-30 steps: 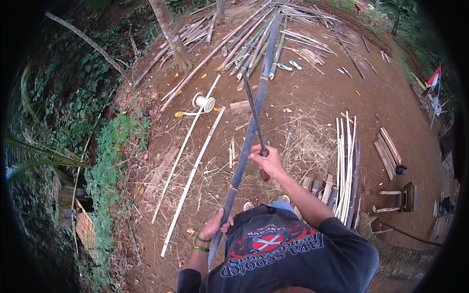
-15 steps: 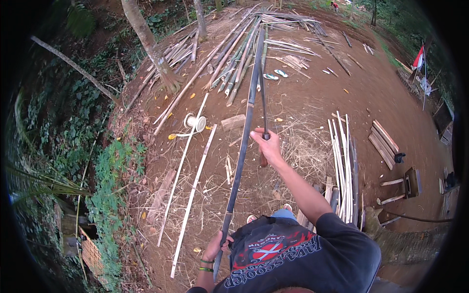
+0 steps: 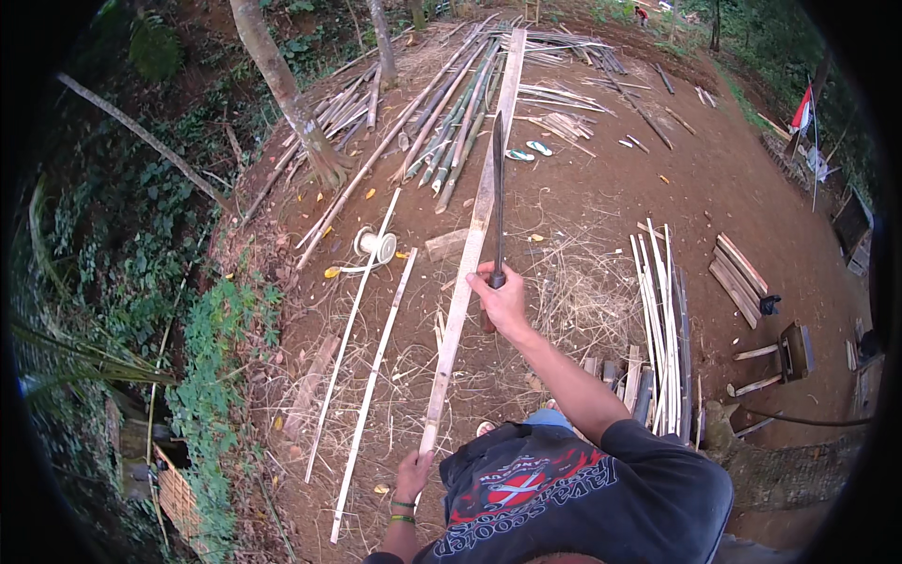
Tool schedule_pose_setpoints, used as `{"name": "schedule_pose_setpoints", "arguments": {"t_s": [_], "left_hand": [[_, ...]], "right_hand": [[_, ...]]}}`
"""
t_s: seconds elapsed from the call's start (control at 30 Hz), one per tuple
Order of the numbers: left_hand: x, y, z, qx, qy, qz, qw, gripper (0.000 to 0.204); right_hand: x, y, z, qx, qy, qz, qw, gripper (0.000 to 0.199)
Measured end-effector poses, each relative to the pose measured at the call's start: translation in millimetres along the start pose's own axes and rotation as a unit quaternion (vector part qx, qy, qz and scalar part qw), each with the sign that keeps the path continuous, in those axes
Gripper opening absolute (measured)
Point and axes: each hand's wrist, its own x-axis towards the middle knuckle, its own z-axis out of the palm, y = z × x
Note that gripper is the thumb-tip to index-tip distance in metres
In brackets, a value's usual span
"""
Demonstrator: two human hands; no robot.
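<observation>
My right hand [image 3: 503, 301] grips the handle of a long dark machete [image 3: 497, 188], whose blade points away from me and stands raised over the bamboo. My left hand [image 3: 412, 475] holds the near end of a long pale bamboo slat [image 3: 470, 244] that runs from my waist far out across the dirt toward the pile at the back. The blade lies just right of the slat and crosses its line.
Two thin split strips [image 3: 371, 367] lie on the ground to the left, near a white spool [image 3: 376, 246]. A bundle of strips [image 3: 662, 320] and short boards [image 3: 738, 277] lie right. A bamboo pole pile [image 3: 460, 113] and tree trunk [image 3: 291, 103] stand beyond.
My right hand has swung the machete from a low tilt to pointing straight up and away. The bamboo slat has turned, now showing its pale face.
</observation>
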Motion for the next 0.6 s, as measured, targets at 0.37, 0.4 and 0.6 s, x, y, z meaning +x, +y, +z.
{"name": "schedule_pose_setpoints", "arguments": {"t_s": [0.37,0.4,0.6], "left_hand": [[42,73,-19,0.121,-0.296,-0.108,0.941,0.072],[45,79,-22,0.093,-0.330,-0.119,0.932,0.072],[49,121,-23,-0.208,-0.365,0.018,0.907,0.057]], "right_hand": [[-18,-7,3,0.027,-0.006,-0.012,1.000,0.019],[-18,-10,2,0.032,-0.011,-0.004,0.999,0.019],[-9,-46,8,0.108,-0.003,0.010,0.994,0.025]]}}
